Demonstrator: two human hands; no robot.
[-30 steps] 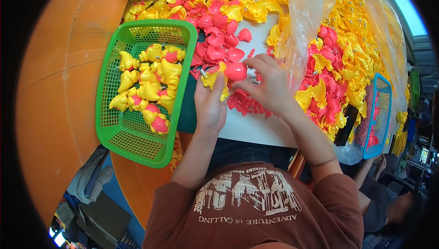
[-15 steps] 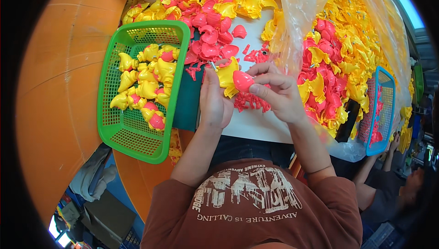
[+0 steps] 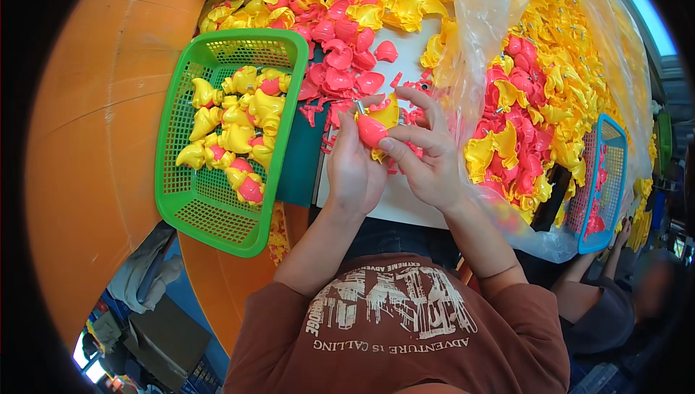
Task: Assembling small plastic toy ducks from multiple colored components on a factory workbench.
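My left hand (image 3: 355,177) is closed on a yellow plastic shell piece (image 3: 388,114) with a small metal pin beside it, held over the white work surface (image 3: 405,203). In the fingers of my right hand (image 3: 437,166) is a glossy pink rounded piece (image 3: 372,132). It lies against the yellow shell and covers part of it; whether the two are joined I cannot tell. Left of my hands, a green basket (image 3: 281,149) contains several yellow-and-pink assembled pieces (image 3: 236,136). Loose pink shells (image 3: 338,59) and small pink parts lie just beyond my hands.
Yellow shells (image 3: 405,10) are heaped along the far side. Clear plastic sheeting (image 3: 474,54) separates them from a yellow-and-pink pile on the right. A blue basket (image 3: 615,191) stands at the right edge, near another person (image 3: 604,307). An orange surface (image 3: 94,126) fills the left.
The pink piece has moved left and down onto the yellow shell, now overlapping its front. My hands have come closer together, and the left has shifted slightly right.
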